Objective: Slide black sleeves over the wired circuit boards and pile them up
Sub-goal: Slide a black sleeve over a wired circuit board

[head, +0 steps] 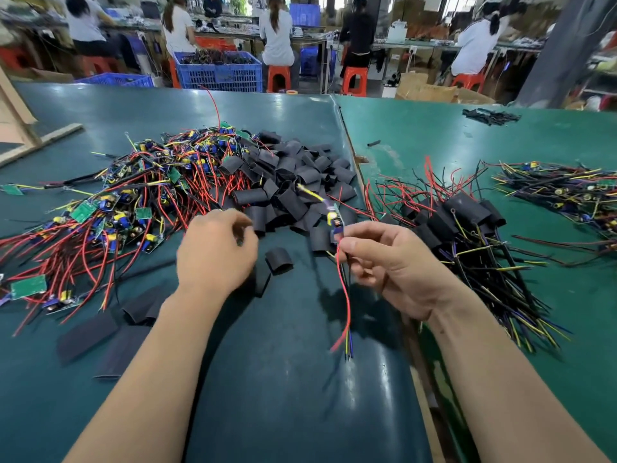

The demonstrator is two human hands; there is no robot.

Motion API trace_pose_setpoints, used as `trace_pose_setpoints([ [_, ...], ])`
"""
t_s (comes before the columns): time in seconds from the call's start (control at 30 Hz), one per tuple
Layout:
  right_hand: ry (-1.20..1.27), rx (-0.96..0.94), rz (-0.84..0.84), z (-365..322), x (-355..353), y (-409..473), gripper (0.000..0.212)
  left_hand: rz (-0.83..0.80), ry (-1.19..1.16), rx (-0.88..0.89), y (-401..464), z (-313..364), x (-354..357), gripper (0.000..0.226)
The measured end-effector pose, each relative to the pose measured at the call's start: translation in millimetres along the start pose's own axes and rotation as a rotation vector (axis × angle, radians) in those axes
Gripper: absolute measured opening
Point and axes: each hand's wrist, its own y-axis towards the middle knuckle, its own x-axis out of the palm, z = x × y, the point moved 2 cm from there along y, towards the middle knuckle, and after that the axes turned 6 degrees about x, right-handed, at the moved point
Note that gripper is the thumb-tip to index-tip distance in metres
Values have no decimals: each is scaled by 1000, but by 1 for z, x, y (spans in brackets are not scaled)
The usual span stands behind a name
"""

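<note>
my right hand (384, 259) pinched a bare wired board (335, 223) upright, its red wire dangling. my left hand (213, 248) curled beside the loose black sleeves (290, 168) (whether it held one, i couldn't tell). sleeved boards (467, 212) lay piled on the right.

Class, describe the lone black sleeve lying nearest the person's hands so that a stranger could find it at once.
Start at the big heap of black sleeves in the middle of the dark green table. Come toward the person, to the gap between the left hand and the right hand. There one short black tube sleeve lies alone, puffed open, unlike the flattened ones nearby.
</note>
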Motion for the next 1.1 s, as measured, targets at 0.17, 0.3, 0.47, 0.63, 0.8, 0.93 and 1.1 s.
trace_pose_setpoints([
  [0.17,57,-20,36,-3,-2,1,25,-97,2,-159,0,-3,-3,10],
  [0.3,-79,247,36,9,4,3,6,-183,-89,-7,2,-1,-4,16],
  [0.47,-168,226,65,13,6,7,29,-512,-173,324,-5,12,5,55],
  [0.63,-195,71,83,5,4,2,3,-546,-107,338,-4,7,7,47],
  [0.8,-153,-83,55,-2,9,-2,10,-603,-58,356,-6,5,9,38],
  [0.93,-55,-402,49,-9,10,-3,13,-592,-66,354,-3,5,9,29],
  [1.1,-202,-531,298,-13,-3,-1,21,-552,-94,344,-2,7,11,27],
])
